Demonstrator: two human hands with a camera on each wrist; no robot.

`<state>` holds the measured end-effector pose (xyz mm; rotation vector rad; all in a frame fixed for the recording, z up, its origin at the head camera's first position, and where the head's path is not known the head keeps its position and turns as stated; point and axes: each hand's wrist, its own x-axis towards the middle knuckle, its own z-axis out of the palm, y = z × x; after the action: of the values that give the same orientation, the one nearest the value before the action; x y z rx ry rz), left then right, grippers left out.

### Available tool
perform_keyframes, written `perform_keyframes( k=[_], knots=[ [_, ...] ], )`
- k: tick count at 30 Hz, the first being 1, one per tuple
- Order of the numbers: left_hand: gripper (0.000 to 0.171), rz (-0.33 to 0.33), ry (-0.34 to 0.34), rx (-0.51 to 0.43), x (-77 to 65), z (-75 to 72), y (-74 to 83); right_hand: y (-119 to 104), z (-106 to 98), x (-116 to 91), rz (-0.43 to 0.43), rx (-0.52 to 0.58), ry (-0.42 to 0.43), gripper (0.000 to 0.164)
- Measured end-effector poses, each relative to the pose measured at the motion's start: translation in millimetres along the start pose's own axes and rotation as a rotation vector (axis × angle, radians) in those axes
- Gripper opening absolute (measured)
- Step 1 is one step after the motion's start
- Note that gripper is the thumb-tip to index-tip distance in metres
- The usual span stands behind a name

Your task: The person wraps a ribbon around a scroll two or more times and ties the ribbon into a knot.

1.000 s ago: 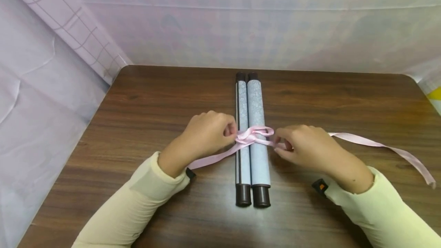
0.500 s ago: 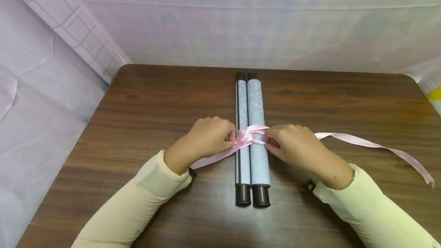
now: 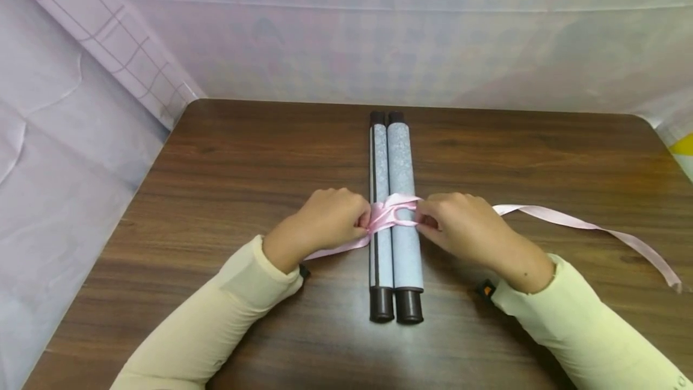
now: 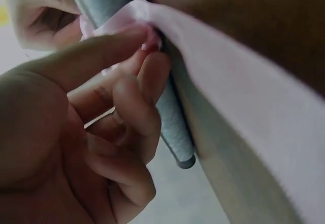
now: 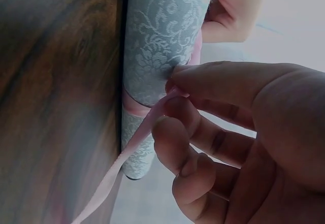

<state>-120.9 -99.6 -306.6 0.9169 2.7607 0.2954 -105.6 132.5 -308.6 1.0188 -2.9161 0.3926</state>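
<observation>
Two rolled scrolls, the left scroll (image 3: 382,161) and the right scroll (image 3: 402,155), lie side by side on the table, pale blue with dark brown end knobs. A pink ribbon (image 3: 385,215) wraps across their middle, looped and crossed on top. At the left scroll's edge my left hand (image 3: 330,218) pinches the ribbon between thumb and index finger, as the left wrist view shows. My right hand (image 3: 465,224) pinches ribbon at the right scroll's side. In the right wrist view a ribbon strand (image 5: 127,150) hangs from those fingertips. The fingers partly hide the loops.
One ribbon tail (image 3: 590,225) trails over the wooden table (image 3: 260,155) to the right; the other tail (image 4: 228,76) runs beneath my left wrist. A pale patterned sheet (image 3: 346,47) stands behind the table, with a white cloth (image 3: 59,137) on the left.
My right hand has moved left to the right scroll and now pinches at the ribbon loop there. My left hand has shifted slightly nearer and right. The scrolls stay in place.
</observation>
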Motion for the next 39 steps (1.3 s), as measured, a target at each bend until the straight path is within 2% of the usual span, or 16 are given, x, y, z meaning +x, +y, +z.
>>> perform_keyframes(
  k=[5,13,17,20,23,25,27,31,35,39],
  knots=[
    [0.010,-0.008,-0.018,0.006,-2.6,-9.3,-2.6,0,-3,0,0.017,0.000,0.004,0.006],
    [0.020,-0.060,0.086,0.000,-6.8,-29.4,-4.3,-1,-9,3,0.013,0.016,0.013,0.006],
    [0.023,-0.060,0.105,0.018,3.1,-41.2,2.0,-1,-11,5,0.005,0.013,0.016,0.008],
    [0.020,-0.049,0.082,0.025,21.9,-46.3,10.6,-1,-11,7,-0.013,0.007,0.032,0.007],
    [0.018,-0.028,0.029,0.028,40.1,-46.1,17.8,0,-11,8,-0.031,0.009,0.040,0.007],
    [0.017,-0.018,-0.018,0.031,47.2,-45.4,20.8,1,-10,8,-0.036,0.016,0.047,0.007],
    [0.015,-0.003,-0.059,0.016,50.2,-43.5,21.4,1,-8,10,-0.043,0.026,0.060,0.008],
    [0.015,-0.011,-0.098,-0.002,50.3,-42.9,20.6,1,-8,14,-0.047,0.062,0.087,0.008],
    [0.017,-0.011,-0.077,-0.020,49.4,-42.5,19.3,1,-7,17,-0.027,0.105,0.098,0.006],
    [0.009,0.001,-0.042,-0.013,49.7,-39.3,18.8,3,-6,19,-0.007,0.138,0.106,0.006]
  ],
)
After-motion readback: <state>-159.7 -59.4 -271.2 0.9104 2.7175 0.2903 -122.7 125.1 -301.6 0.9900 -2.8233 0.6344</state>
